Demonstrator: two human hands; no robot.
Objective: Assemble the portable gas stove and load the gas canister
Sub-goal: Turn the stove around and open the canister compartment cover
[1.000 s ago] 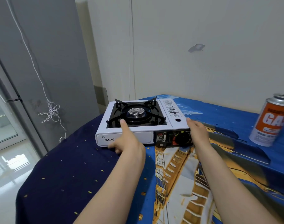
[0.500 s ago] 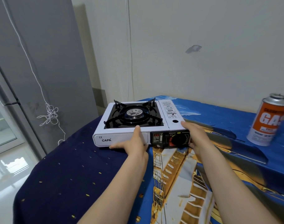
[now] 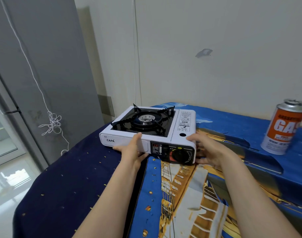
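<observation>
both hands (image 3: 133, 150) (image 3: 208, 150) clasp the boxy white metal stove (image 3: 129, 140) (glossy black burner pan (image 3: 146, 122)).

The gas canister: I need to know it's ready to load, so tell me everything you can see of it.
The gas canister stands upright on the blue patterned cloth at the far right, near the wall, clear of the stove and untouched by either hand. It looks like metal: a silver domed top with a valve collar, no cap visible, an orange label with large white letters "GA" and a pale band of small print below. Its right edge is cut off by the frame. It is not yet loaded.
</observation>
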